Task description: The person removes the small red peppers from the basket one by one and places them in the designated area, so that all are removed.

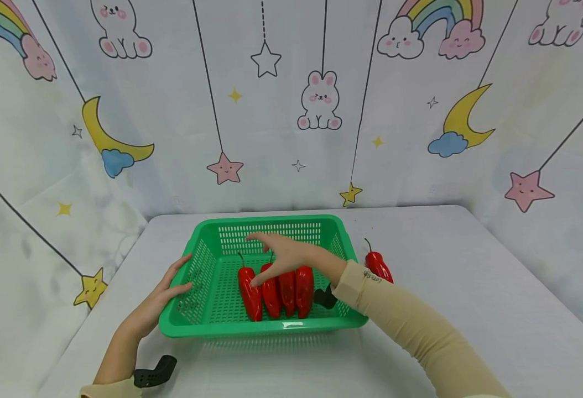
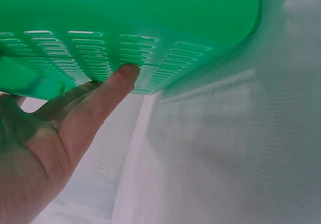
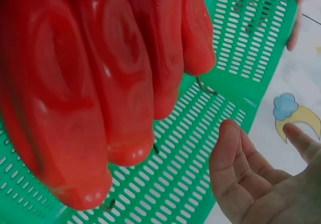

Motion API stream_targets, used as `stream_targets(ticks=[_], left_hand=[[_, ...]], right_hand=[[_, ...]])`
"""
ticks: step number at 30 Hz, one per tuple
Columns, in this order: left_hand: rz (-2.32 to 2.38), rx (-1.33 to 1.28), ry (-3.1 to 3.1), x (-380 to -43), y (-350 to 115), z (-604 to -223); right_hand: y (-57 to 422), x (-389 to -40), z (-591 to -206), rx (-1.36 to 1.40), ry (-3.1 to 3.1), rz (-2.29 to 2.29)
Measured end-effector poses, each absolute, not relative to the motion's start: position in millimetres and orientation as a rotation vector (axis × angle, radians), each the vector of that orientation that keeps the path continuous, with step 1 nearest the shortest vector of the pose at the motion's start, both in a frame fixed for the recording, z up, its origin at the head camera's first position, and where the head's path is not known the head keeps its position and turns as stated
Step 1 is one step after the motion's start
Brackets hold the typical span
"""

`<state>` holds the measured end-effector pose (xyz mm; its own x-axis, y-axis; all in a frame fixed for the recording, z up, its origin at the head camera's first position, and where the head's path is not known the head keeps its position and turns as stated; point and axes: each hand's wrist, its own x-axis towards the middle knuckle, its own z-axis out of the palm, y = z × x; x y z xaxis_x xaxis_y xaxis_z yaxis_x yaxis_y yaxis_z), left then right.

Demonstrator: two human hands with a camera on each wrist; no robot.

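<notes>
A green slotted basket point(image 1: 207, 329) stands on the white table and holds several red peppers point(image 1: 276, 292) lying side by side. My right hand point(image 1: 282, 254) hovers open over the peppers, fingers spread, holding nothing; the right wrist view shows the peppers point(image 3: 100, 93) close up on the basket floor point(image 3: 195, 153) with my relaxed fingers point(image 3: 235, 169) beside them. My left hand point(image 1: 169, 287) rests with straight fingers against the basket's left wall; its fingertip point(image 2: 125, 76) touches the slotted side point(image 2: 150, 28). One more red pepper point(image 1: 378, 265) lies on the table just right of the basket.
A cloth backdrop with rainbows, moons, stars and rabbits rises behind and on both sides of the table point(image 1: 470, 287). Black wrist mounts point(image 1: 154, 373) show by my left forearm and at my right wrist point(image 1: 325, 297).
</notes>
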<state>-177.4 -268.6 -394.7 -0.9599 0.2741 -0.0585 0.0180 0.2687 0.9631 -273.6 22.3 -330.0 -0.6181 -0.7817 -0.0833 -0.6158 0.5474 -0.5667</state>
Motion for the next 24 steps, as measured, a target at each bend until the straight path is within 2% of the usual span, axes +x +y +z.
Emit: stream_targets(ticks=[24], left_hand=[[1.787,0.252,2.288,-176.8,-267.9,-393.2]], right_hand=[[5.6,-265.0,-348.3,-1.125,2.462,-0.459]])
